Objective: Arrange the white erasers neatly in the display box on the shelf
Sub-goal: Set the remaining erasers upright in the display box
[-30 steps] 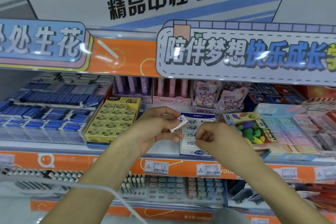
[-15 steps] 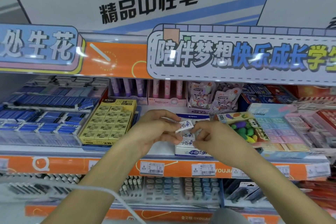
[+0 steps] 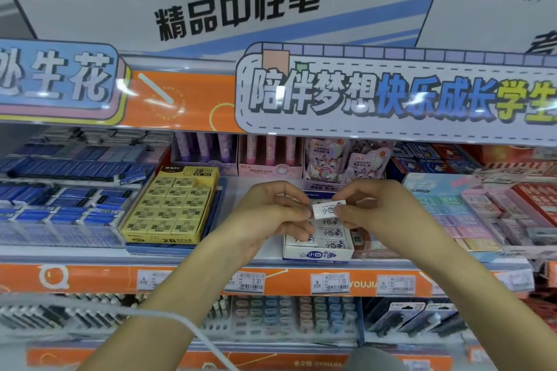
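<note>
One white eraser (image 3: 328, 209) is held in the air between both hands, just above the back part of the white display box (image 3: 318, 253). It lies almost level, with its long side going left to right and its printed blue characters facing the camera. The left hand (image 3: 272, 214) pinches the left end of the eraser between thumb and fingertips, and the right hand (image 3: 375, 208) pinches the right end in the same way, so the eraser makes a bridge between the two grips and only its middle part shows. Both hands are closed on this one piece. Under it, the display box stands on the shelf (image 3: 211, 256) near the front edge, and more white erasers (image 3: 330, 233) with the same print lie flat inside in rows. To the left of the box, with a bare gap of shelf between, stands a yellow box of 2B erasers (image 3: 171, 208). Further left are blue packs (image 3: 60, 205) in clear trays. To the right of the white box are pastel erasers (image 3: 470, 214). On the orange shelf edge below there are price tags (image 3: 330, 282).
</note>
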